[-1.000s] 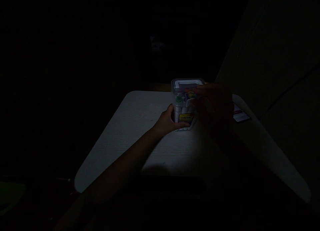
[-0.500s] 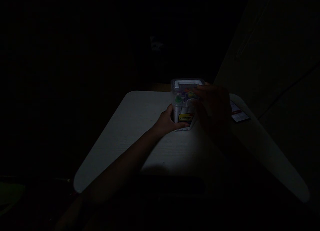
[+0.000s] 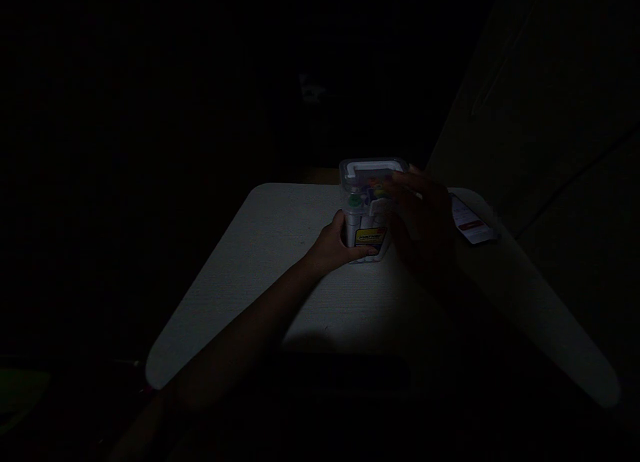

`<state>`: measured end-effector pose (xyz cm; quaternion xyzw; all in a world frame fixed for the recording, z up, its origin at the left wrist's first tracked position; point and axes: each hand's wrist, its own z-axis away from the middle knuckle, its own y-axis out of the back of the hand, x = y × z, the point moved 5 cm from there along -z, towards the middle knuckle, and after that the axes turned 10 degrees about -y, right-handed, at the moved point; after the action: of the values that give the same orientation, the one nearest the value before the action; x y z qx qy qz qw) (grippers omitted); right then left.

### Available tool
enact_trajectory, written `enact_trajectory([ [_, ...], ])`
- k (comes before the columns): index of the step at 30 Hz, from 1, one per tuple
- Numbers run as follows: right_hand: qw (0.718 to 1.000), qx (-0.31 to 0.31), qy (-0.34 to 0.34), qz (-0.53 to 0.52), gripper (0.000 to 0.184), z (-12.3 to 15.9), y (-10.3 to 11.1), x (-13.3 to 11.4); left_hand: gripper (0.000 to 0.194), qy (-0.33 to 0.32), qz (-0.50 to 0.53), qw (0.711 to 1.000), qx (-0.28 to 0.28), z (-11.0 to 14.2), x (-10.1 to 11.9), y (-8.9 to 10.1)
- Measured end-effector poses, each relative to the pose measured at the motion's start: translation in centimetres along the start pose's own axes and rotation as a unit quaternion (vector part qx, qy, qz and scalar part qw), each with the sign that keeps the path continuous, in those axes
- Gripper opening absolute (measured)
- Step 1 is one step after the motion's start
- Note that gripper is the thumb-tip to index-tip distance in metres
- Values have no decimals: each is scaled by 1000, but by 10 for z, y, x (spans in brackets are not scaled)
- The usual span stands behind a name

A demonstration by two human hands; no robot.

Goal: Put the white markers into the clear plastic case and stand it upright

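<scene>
A clear plastic marker box stands upright on the white table, with a yellow and black label on its front. Its see-through lid has a white handle, and coloured marker caps, one of them green, show beneath. My left hand is wrapped around the lower left of the box, thumb behind and fingers across the label. At the right, my right hand lies in deep shadow. Its fingers reach over the lid's right front, beside a white latch, and seem to grip there. Its palm and thumb are hard to make out.
The white table has rounded corners and a dark cut-out at its near edge. A phone with a lit screen lies at the right. A wall with a cable rises beyond the right edge; the surroundings are very dark.
My right hand has shifted slightly left at the lid, uncovering more of the phone. My left hand keeps its hold on the marker box, which stays in place.
</scene>
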<state>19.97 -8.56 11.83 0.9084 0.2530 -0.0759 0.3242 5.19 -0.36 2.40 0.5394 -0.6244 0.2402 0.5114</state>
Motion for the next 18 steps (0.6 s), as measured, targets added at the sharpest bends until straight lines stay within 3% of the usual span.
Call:
enact_trajectory([
  [10,1000,20,17,-16,30,1,2,0,71,6,78,997,-7,-1,-1,-4],
  [14,998,19,44,-47,42,6,-2,3,73,12,90,996,-13,-2,-3,-5],
  [18,996,57,25,-67,58,13,-5,18,75,-16,118,990,-82,-1,2,2],
])
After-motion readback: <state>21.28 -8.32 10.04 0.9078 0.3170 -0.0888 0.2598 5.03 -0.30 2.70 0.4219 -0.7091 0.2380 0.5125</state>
